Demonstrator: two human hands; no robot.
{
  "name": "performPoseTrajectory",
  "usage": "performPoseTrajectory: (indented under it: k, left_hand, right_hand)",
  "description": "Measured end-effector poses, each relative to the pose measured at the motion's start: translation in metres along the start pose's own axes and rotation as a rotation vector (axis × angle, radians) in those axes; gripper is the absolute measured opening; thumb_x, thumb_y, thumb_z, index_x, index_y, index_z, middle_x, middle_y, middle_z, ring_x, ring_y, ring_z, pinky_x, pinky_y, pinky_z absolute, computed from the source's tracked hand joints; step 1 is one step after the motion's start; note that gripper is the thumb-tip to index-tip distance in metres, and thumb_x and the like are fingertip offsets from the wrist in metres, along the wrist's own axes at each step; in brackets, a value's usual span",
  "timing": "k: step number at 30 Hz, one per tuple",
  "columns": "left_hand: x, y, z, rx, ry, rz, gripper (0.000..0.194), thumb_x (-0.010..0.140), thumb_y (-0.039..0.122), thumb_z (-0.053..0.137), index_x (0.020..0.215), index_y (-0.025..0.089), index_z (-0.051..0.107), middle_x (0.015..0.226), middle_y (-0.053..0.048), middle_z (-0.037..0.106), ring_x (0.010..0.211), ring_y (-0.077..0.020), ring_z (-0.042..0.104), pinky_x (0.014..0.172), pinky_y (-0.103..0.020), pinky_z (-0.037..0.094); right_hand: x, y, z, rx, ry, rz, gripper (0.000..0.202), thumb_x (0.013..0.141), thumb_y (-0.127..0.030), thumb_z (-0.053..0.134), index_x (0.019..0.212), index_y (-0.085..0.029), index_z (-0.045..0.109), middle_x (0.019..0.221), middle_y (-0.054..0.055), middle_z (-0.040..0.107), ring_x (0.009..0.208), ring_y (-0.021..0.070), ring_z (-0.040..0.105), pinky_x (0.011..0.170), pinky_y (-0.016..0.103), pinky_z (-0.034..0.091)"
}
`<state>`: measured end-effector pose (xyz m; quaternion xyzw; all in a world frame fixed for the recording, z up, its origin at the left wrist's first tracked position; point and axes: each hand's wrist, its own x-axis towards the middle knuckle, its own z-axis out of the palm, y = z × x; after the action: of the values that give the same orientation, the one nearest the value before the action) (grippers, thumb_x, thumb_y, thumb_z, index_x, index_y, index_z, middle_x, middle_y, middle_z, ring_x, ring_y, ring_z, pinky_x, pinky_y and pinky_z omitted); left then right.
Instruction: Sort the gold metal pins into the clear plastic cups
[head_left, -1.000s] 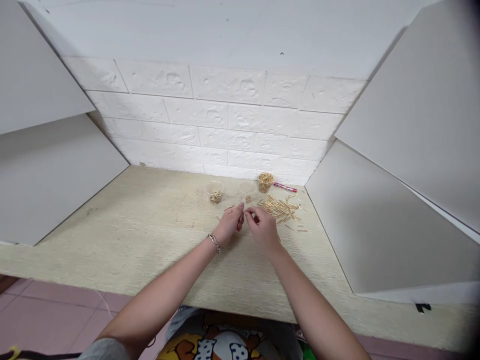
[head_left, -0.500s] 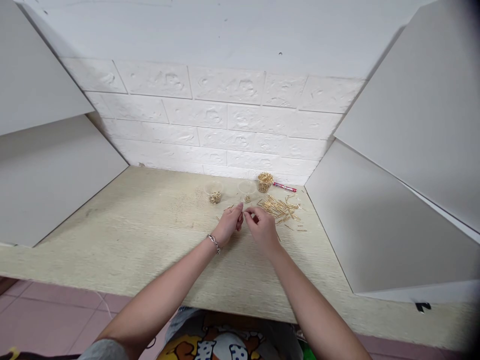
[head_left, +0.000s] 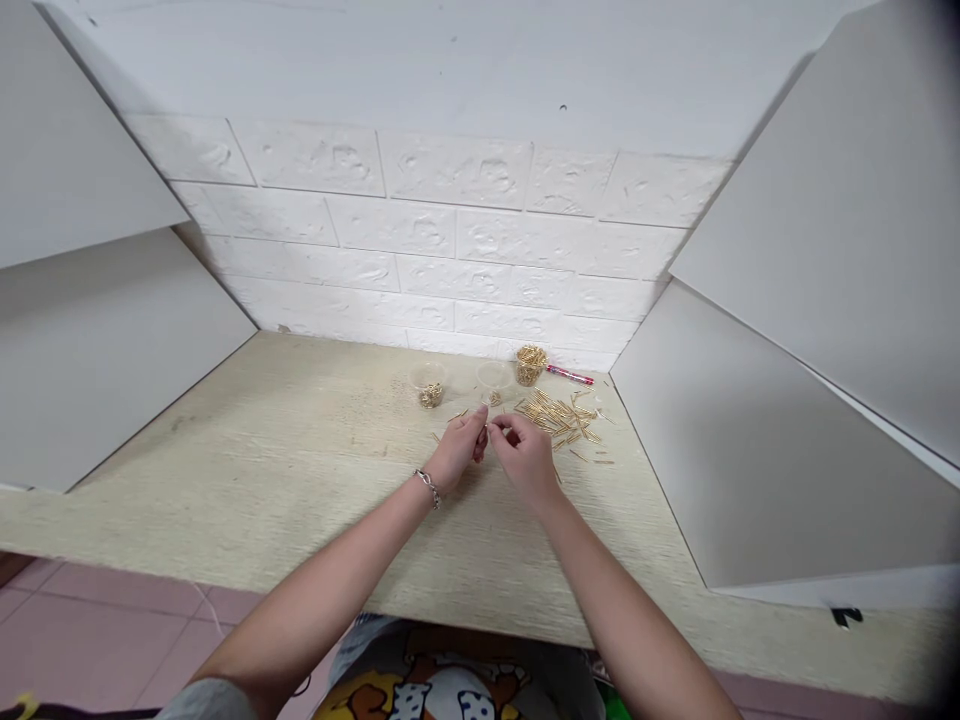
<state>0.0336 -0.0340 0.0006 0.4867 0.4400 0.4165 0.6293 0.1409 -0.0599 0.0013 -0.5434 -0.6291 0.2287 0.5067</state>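
Note:
My left hand is closed, thumb on top, just above the table. Close to its right, my right hand pinches with thumb and forefinger, its tips nearly meeting the left thumb. What lies between the fingertips is too small to make out. Beyond the right hand spreads a loose pile of thin gold-coloured metal pins. Behind the hands stand a clear plastic cup with gold pieces in its bottom and another clear cup holding a few small pieces. A third cup is heaped with gold pieces.
A red marker-like stick lies by the full cup near the white brick-patterned wall. Grey-white panels flank the pale wooden table on the left, and others on the right. Tiny specks dot the tabletop left of the cups.

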Motion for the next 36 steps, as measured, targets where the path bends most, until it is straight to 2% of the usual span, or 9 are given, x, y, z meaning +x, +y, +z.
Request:
performPoseTrajectory:
  k: [13, 20, 31, 36]
  left_hand:
    - [-0.001, -0.0002, -0.0004, -0.029, -0.004, 0.007, 0.046, 0.078, 0.053, 0.042, 0.049, 0.019, 0.034, 0.037, 0.007, 0.028, 0.036, -0.0056, 0.026, 0.041, -0.021, 0.024]
    - [-0.0004, -0.0007, -0.0005, -0.014, 0.004, 0.012, 0.046, 0.078, 0.053, 0.042, 0.049, 0.018, 0.033, 0.038, 0.007, 0.029, 0.036, -0.0053, 0.026, 0.041, -0.021, 0.025]
    - [-0.0012, 0.001, -0.0002, -0.017, 0.011, 0.029, 0.046, 0.077, 0.054, 0.043, 0.05, 0.018, 0.034, 0.039, 0.007, 0.029, 0.036, -0.0052, 0.027, 0.04, -0.02, 0.025]
    - [-0.001, 0.0005, 0.0003, -0.009, 0.025, 0.037, 0.046, 0.078, 0.053, 0.042, 0.049, 0.018, 0.033, 0.039, 0.007, 0.028, 0.036, -0.0051, 0.026, 0.04, -0.02, 0.024]
  right_hand:
    - [0.0022, 0.0022, 0.0002, 0.024, 0.012, 0.03, 0.019, 0.078, -0.03, 0.049, 0.078, -0.018, 0.064, 0.072, 0.002, 0.064, 0.056, 0.013, 0.052, 0.057, 0.025, 0.041]
    - [0.0029, 0.0051, 0.0003, -0.031, 0.006, -0.02, 0.016, 0.077, -0.027, 0.05, 0.073, -0.018, 0.063, 0.066, 0.0, 0.062, 0.052, 0.0112, 0.049, 0.056, 0.024, 0.039]
    - [0.0017, 0.0018, -0.0021, 0.024, 0.004, 0.045, 0.018, 0.077, -0.028, 0.05, 0.074, -0.017, 0.064, 0.064, -0.001, 0.061, 0.052, 0.0105, 0.048, 0.054, 0.022, 0.039]
    - [0.0016, 0.0037, -0.0007, 0.027, 0.005, 0.016, 0.016, 0.077, -0.027, 0.05, 0.073, -0.018, 0.063, 0.063, -0.001, 0.061, 0.052, 0.0108, 0.049, 0.054, 0.023, 0.039]
